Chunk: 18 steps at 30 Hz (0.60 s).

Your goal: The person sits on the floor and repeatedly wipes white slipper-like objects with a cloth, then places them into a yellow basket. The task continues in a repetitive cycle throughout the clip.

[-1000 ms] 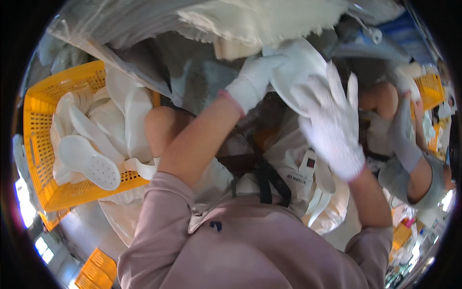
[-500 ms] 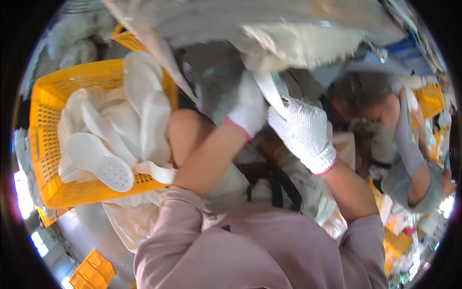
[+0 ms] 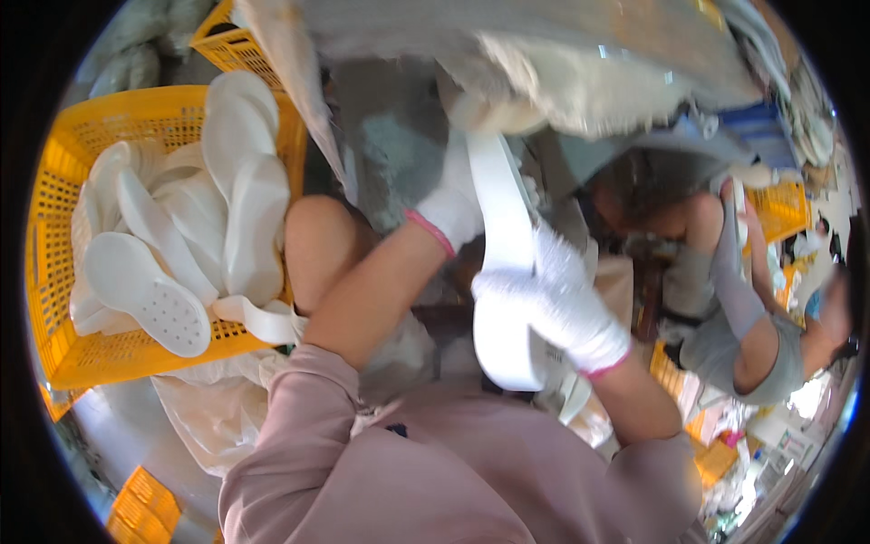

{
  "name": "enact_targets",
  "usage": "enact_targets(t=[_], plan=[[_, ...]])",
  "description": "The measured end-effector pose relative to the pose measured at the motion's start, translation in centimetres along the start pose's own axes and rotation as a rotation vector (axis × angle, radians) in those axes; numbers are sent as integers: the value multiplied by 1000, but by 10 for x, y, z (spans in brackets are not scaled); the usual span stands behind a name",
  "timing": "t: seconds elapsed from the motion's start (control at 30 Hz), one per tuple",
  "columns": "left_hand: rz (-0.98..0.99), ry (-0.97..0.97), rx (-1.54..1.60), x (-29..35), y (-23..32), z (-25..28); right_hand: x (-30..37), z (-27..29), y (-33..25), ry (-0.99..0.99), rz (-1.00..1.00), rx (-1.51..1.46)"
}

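A long white shoe sole point(image 3: 504, 213) is held upright in front of me, its side face turned toward me. My right hand point(image 3: 566, 295), in a white knit glove with a pink cuff, is closed around the sole's lower half. At the sole's upper end is my left hand point(image 3: 458, 199), gloved the same way; its fingers are hidden behind the sole. That upper end is against or close beneath a pale, blurred round part point(image 3: 498, 113) under a grey machine cover; contact cannot be made out.
On my left stands a yellow plastic basket point(image 3: 136, 370) full of white soles point(image 3: 145, 290). Overhead hangs the dusty grey cover point(image 3: 544, 41). A person point(image 3: 752, 335) in grey sits working at the right, near another yellow basket point(image 3: 779, 213). A yellow crate point(image 3: 145, 508) lies lower left.
The sole has turned so its long side now faces me, with its lower end hanging below my right hand. My right hand has come lower and regripped; the whole view has shifted slightly.
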<state>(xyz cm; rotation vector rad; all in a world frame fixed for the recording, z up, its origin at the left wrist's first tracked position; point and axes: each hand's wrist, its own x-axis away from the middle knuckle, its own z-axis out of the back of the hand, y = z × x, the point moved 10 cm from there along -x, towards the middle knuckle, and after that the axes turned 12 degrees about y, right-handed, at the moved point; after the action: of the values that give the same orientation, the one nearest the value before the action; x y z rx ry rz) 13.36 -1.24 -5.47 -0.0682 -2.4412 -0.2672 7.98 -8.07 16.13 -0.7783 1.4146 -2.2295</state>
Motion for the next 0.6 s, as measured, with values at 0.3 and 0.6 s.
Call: enact_targets(t=[0.3,0.6], plan=[[-323,-119,105,50,9,-19,67,0,1,181,415,512],[-710,116,-520,14,75,-6,-17,3,-28,370,648,657]])
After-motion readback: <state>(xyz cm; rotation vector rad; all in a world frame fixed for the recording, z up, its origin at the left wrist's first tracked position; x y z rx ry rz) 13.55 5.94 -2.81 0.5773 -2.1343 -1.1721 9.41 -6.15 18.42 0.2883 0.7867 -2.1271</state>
